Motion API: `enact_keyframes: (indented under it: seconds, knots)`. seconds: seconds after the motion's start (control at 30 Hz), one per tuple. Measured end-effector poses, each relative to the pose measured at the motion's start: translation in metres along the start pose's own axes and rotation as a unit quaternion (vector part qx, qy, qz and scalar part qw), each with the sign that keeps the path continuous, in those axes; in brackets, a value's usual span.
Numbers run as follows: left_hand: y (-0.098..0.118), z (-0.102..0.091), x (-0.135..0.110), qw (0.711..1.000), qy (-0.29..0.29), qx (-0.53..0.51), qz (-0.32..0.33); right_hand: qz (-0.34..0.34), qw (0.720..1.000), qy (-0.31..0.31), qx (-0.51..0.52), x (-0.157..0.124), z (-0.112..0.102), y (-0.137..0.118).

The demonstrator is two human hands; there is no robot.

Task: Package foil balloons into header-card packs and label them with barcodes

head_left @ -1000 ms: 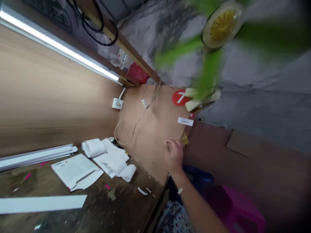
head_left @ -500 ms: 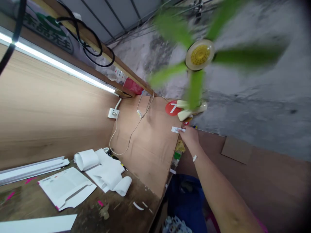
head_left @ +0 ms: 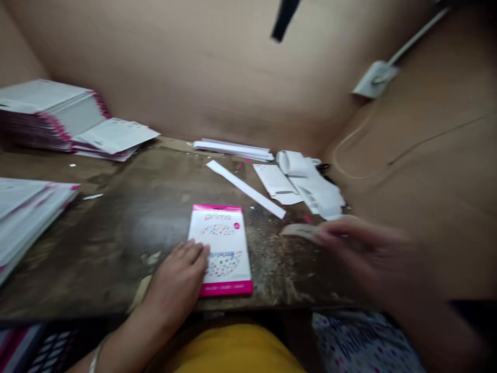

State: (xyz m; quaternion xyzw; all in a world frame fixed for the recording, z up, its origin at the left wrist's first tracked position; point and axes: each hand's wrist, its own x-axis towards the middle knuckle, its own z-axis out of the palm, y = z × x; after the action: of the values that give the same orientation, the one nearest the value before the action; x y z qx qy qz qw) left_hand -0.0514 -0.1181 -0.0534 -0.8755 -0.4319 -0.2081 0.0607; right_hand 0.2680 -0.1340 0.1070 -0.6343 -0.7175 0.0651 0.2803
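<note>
On the table in front of me lies a flat white packet point(head_left: 229, 261) with pink bands at both ends, "prima" lettering and coloured dots. My left hand point(head_left: 176, 282) rests on its lower left part, fingers lying flat over the front. To the right, my right hand point(head_left: 373, 254) is raised over the table, blurred by motion. Its thumb and fingers are pinched on a small white sticker label point(head_left: 301, 231), which sticks out leftward towards the packet, apart from it. Any print on the label is too smeared to read.
White envelopes with pink edges form a tall stack point(head_left: 58, 114) at the back left; another pile point(head_left: 31, 207) is nearer. A white paper strip point(head_left: 246, 189), an opened envelope point(head_left: 274, 178) and a curled paper roll point(head_left: 293, 163) lie behind the packet. A socket point(head_left: 375, 80) hangs at right.
The view has swung left and down from the fan and wall to the table. My right hand has come from the cardboard's edge to above the table, still holding the label. My left hand now shows.
</note>
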Motion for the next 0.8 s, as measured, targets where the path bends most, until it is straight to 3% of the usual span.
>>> enact_keyframes:
  seconds: [0.03,0.1,0.2,0.37,0.8]
  knots:
    - [0.0,0.001,0.001,1.0,-0.015,0.001,-0.009,-0.013,0.993,-0.084,0.08,0.005,0.038,-0.015]
    - [0.001,0.001,0.004,0.999,-0.03,-0.015,-0.019,-0.017,0.968,-0.176,0.179,0.019,0.099,-0.039]
    - [0.003,-0.002,0.005,0.998,-0.04,-0.035,-0.03,0.007,0.937,-0.24,0.252,0.045,0.147,-0.05]
    - [0.003,-0.001,0.0,0.997,-0.029,-0.042,-0.058,0.074,0.905,-0.332,0.253,0.063,0.168,-0.038]
    - [0.002,0.001,-0.002,0.998,0.01,-0.029,-0.059,0.09,0.934,-0.318,0.134,0.05,0.181,-0.039]
